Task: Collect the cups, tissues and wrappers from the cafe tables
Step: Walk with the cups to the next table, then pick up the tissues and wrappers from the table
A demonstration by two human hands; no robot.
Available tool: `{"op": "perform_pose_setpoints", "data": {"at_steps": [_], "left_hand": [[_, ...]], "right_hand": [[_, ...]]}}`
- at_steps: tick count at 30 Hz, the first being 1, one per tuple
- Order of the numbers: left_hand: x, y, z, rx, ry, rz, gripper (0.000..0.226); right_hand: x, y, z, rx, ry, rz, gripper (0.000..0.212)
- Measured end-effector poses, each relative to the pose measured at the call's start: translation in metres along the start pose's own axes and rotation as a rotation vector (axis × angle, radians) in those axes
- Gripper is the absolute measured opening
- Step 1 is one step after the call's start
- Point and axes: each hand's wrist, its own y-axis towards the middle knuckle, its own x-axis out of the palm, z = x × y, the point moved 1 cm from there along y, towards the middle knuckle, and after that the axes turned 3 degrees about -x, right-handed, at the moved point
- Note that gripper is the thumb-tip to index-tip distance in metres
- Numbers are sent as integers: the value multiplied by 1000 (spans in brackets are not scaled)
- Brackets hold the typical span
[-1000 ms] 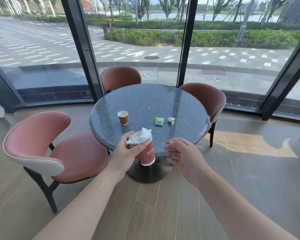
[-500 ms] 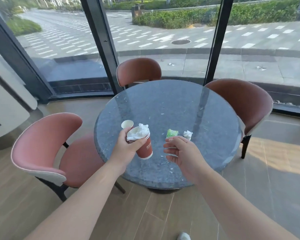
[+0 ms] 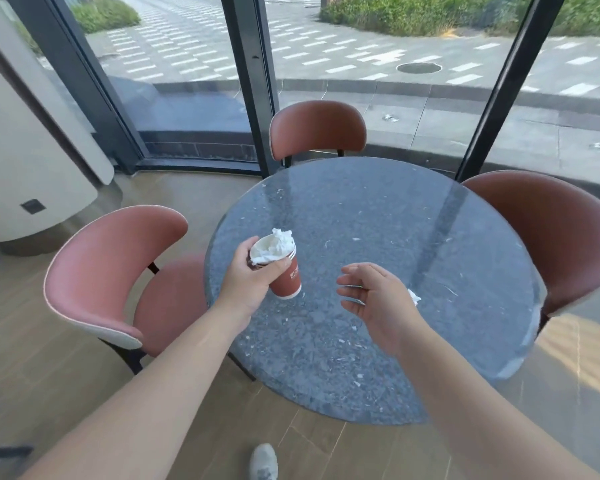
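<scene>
- Filling the middle of the view, a round grey stone table (image 3: 378, 341) stands by tall glass windows (image 3: 187, 64).
- Three reddish chairs ring it: a pink one (image 3: 115, 271) at left, one (image 3: 317, 129) at the far side, one (image 3: 551, 237) at right.
- Left hand (image 3: 253, 275) is raised over the table's left part, fingers wrapped round a tilted red paper cup (image 3: 286, 277).
- Right hand (image 3: 378, 299) hovers over the table with fingers relaxed and spread, gripping nothing.
- White tissue (image 3: 274, 245) is stuffed into the cup's mouth.
- Another crumpled tissue scrap (image 3: 414, 297) peeks out on the tabletop just behind the right hand.
</scene>
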Motion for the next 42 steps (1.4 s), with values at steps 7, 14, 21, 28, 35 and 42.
{"op": "perform_pose_setpoints", "data": {"at_steps": [7, 14, 21, 28, 35, 42], "left_hand": [[-14, 69, -21, -47, -92, -4, 66], [-31, 140, -44, -38, -68, -173, 73], [-47, 198, -56, -10, -34, -266, 67], [-40, 222, -74, -9, 89, -314, 72], [-32, 242, -107, 100, 326, -360, 63], [-29, 258, -146, 55, 471, -379, 68]], "right_hand": [[29, 51, 12, 29, -40, 45, 15], [87, 113, 19, 18, -63, 128, 17], [135, 158, 40, 41, -79, 185, 16], [135, 181, 46, 59, -80, 240, 14], [119, 190, 54, 90, -82, 307, 13], [97, 187, 58, 110, -68, 353, 11]]}}
